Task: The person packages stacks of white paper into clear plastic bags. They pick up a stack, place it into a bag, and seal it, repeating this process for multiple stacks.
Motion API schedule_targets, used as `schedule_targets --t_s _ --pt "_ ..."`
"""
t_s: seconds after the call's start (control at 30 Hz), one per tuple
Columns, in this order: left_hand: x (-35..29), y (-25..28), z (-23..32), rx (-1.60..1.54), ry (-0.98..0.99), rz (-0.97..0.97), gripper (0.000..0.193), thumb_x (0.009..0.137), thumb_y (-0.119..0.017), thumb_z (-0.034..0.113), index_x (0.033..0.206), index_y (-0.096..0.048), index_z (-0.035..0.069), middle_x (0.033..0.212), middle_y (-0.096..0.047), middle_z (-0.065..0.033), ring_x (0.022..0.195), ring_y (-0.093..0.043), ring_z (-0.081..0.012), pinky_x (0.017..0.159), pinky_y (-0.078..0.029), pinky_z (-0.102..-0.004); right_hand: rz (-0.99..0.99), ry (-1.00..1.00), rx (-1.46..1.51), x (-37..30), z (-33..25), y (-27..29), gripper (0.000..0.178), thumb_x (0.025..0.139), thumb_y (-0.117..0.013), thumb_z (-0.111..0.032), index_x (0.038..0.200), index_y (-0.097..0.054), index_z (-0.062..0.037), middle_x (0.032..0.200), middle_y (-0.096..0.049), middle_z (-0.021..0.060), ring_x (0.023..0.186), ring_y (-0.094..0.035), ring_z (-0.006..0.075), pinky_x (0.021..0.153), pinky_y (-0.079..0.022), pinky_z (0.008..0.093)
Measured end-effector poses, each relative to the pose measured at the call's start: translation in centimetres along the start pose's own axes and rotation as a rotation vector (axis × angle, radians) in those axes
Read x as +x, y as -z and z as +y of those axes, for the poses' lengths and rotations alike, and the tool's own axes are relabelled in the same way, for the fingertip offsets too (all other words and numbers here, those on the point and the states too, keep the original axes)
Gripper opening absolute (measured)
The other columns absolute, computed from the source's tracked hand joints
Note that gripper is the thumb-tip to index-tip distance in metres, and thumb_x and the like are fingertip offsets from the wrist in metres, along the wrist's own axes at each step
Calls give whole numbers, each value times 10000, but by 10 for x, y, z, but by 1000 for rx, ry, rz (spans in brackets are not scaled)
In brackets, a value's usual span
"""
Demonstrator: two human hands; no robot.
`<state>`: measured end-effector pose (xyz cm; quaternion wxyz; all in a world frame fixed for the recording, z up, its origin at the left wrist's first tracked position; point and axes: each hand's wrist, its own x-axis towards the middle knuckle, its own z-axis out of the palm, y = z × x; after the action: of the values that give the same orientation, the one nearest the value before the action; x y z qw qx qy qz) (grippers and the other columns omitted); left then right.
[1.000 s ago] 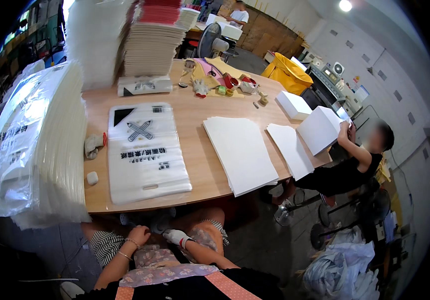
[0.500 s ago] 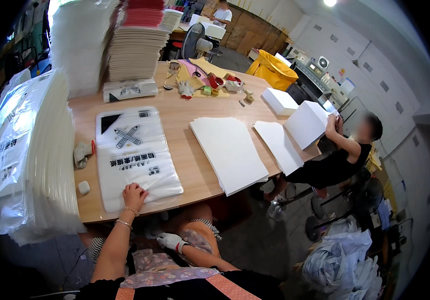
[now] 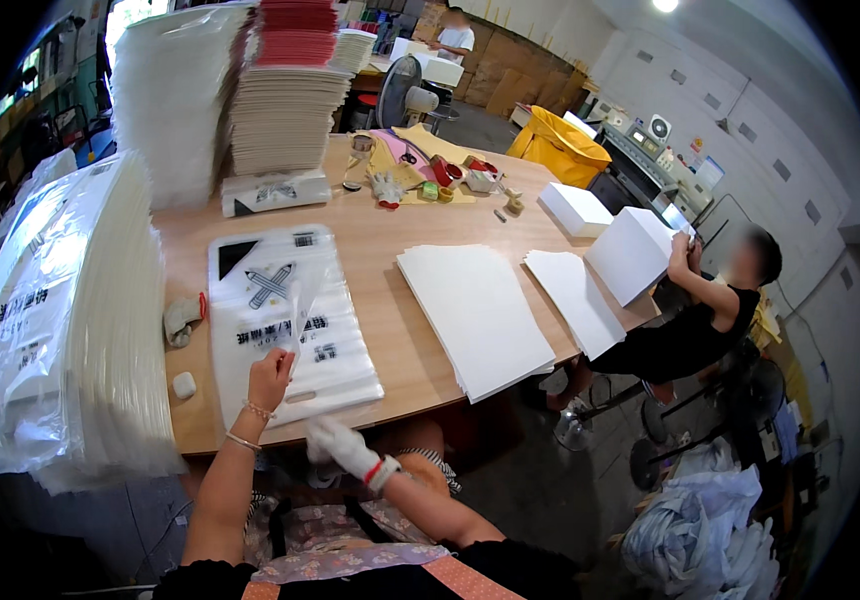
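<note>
A flat pile of clear plastic bags (image 3: pixel 285 252) with printed crossed pencils lies in front of me on the table's left part. My left hand (image 3: pixel 271 378), bare with bracelets at the wrist, is closed in a pinch on the top plastic bag, and the film is drawn up in a fold there. Just off the table's front edge is my right hand (image 3: pixel 342 446) in a white glove, smeared by motion, so its fingers cannot be made out. Beside the bags, a crumpled glove (image 3: pixel 183 320) and a small white block (image 3: pixel 184 385) rest on the wood.
Tall stacks of bagged goods (image 3: pixel 70 320) and paper sheets (image 3: pixel 285 120) stand left and behind. White paper piles (image 3: pixel 475 315) lie right of the bags. Tape rolls (image 3: pixel 445 172) sit farther back. A co-worker (image 3: pixel 690 330) handles white paper at the table's right end.
My left hand has moved up over the bags, from lying on them to pinching and lifting the top one. My gloved right hand has risen from my lap toward the table edge.
</note>
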<state>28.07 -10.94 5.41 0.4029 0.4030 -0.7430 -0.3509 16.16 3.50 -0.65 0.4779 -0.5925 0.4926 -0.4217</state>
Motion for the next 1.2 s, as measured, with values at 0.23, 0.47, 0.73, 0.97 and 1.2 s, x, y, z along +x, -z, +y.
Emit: schedule_targets --t_s 0.23,0.47,0.73,0.97,1.2 --pt "12 -2 -29 -354 69 65 224 901 -498 200 776 -546 20 532 -558 -61 466 -568 -148 415 -418 -260 245 -281 192 92 -49 42 265 868 -559 -287 993 -587 -55 857 -593 48 861 -573 200 770 -467 347" --pt "53 23 -38 -520 255 166 248 895 -523 233 742 -537 38 547 -474 14 431 -422 -54 390 -360 -199 524 415 -868 54 -106 83 156 761 -620 -101 901 -572 -53 919 -561 145 916 -554 319 807 -454 395" --pt "67 39 97 -361 -13 32 189 854 -582 162 772 -544 -5 584 -516 -24 528 -456 -80 500 -378 -239 338 71 -990 124 -87 47 218 759 -567 -138 960 -567 -53 976 -573 176 947 -539 333 787 -443 403" --pt "51 40 84 -24 -138 54 202 854 -578 154 765 -533 -21 560 -486 -106 509 -434 -140 498 -375 -288 214 212 -850 50 -65 34 234 781 -596 -217 950 -573 -56 880 -589 162 793 -571 344 703 -467 412" --pt "10 36 64 -356 59 -17 165 905 -521 165 840 -528 14 648 -510 14 562 -438 -43 495 -352 -192 590 16 -847 -89 -51 130 336 813 -568 -298 1053 -578 -63 1014 -601 140 936 -567 305 792 -465 391"
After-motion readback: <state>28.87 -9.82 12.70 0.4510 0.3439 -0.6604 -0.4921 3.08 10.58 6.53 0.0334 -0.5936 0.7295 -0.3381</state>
